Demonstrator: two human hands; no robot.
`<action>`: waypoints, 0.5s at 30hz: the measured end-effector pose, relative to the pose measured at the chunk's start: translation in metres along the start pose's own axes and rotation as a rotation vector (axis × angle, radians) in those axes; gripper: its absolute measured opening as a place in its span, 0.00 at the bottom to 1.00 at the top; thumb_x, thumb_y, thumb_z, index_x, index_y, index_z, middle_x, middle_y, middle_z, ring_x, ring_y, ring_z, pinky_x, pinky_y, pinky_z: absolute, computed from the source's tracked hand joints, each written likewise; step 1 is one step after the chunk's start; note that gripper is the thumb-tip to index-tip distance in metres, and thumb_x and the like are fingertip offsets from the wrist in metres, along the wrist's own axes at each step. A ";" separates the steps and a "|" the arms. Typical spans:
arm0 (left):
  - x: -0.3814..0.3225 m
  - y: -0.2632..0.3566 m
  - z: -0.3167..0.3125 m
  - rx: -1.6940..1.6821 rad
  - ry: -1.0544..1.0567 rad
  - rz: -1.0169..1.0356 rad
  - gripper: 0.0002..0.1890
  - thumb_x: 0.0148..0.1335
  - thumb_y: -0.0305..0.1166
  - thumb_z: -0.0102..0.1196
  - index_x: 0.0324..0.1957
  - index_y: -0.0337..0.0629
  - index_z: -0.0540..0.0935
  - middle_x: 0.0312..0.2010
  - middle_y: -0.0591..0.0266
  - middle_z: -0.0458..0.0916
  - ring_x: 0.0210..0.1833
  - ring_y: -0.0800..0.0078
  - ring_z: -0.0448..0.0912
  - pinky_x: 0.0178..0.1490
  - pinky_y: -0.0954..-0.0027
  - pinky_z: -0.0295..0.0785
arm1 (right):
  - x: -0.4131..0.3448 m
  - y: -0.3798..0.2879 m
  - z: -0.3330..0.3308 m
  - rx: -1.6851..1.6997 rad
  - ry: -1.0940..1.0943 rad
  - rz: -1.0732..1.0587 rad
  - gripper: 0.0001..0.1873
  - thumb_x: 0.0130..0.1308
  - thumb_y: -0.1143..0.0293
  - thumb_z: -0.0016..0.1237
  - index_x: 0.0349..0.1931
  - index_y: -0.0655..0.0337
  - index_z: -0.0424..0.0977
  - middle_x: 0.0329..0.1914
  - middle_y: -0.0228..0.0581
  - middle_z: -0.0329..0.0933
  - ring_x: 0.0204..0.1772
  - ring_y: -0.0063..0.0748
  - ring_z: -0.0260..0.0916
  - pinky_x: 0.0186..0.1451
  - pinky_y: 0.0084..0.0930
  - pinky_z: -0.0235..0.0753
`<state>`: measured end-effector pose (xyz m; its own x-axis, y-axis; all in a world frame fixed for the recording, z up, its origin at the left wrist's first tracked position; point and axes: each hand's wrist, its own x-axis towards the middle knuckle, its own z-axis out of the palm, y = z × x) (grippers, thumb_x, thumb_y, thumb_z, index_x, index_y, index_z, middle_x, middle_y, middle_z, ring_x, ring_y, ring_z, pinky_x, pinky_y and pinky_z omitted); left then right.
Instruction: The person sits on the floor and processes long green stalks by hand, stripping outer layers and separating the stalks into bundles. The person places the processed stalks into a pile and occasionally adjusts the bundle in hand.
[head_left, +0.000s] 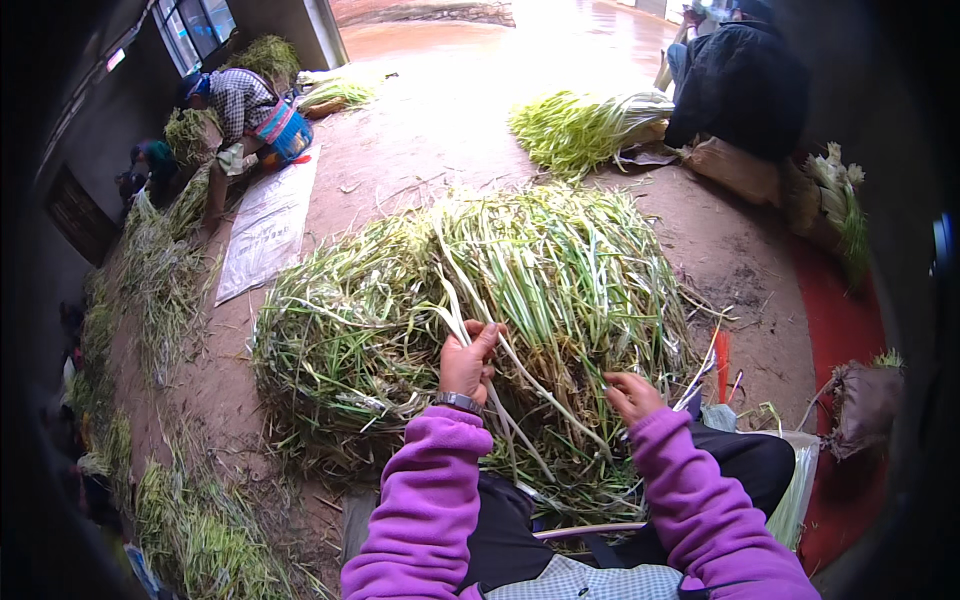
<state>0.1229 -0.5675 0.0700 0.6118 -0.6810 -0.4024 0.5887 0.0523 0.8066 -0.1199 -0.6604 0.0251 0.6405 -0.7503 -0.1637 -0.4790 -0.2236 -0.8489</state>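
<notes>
In front of me lies a big heap of long, leafy green stalks (570, 262), with browned, tangled bits lower down. My left hand (466, 366), with a metal-band watch (459, 402) on its wrist, grips a few pale, flat stalks (450, 304) above the heap. Their thin ends hang below the fist, towards my lap. To the right, my right hand (634, 397) is at the near edge of the heap with its fingers bent against the green stalks. Whether it pinches one is unclear. One pale stalk (551, 394) runs slantwise between the hands.
A bundle of stalks (592, 124) lies ahead, by a seated person (739, 82). Left, another person (247, 105) bends over stalks near a white sack (266, 225). Loose stalks (202, 532) cover the floor at lower left. A clear plastic bag (801, 480) stands beside my right knee.
</notes>
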 end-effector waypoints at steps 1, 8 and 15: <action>-0.003 -0.002 -0.004 0.001 -0.007 -0.001 0.09 0.53 0.29 0.54 0.29 0.48 0.66 0.28 0.66 0.78 0.18 0.87 0.62 0.13 0.87 0.49 | 0.006 -0.037 0.013 0.107 -0.033 -0.084 0.15 0.60 0.67 0.42 0.45 0.64 0.68 0.39 0.39 0.71 0.40 0.27 0.69 0.46 0.19 0.68; -0.004 -0.028 0.016 0.061 -0.023 -0.032 0.09 0.51 0.29 0.56 0.30 0.47 0.67 0.27 0.65 0.78 0.19 0.88 0.67 0.13 0.86 0.51 | 0.039 -0.056 0.062 0.572 -0.196 0.138 0.13 0.59 0.65 0.44 0.40 0.64 0.72 0.28 0.25 0.72 0.30 0.14 0.64 0.33 0.12 0.65; 0.004 -0.051 0.010 0.116 0.023 0.032 0.11 0.47 0.28 0.60 0.29 0.46 0.69 0.21 0.70 0.74 0.16 0.87 0.65 0.12 0.85 0.51 | 0.024 -0.045 0.075 0.460 0.135 0.051 0.10 0.53 0.67 0.52 0.31 0.65 0.74 0.26 0.29 0.74 0.28 0.15 0.67 0.32 0.15 0.67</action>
<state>0.0900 -0.5802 0.0319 0.6423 -0.6632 -0.3842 0.5045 -0.0116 0.8634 -0.0380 -0.6221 0.0220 0.5247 -0.8341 -0.1701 -0.1733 0.0909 -0.9807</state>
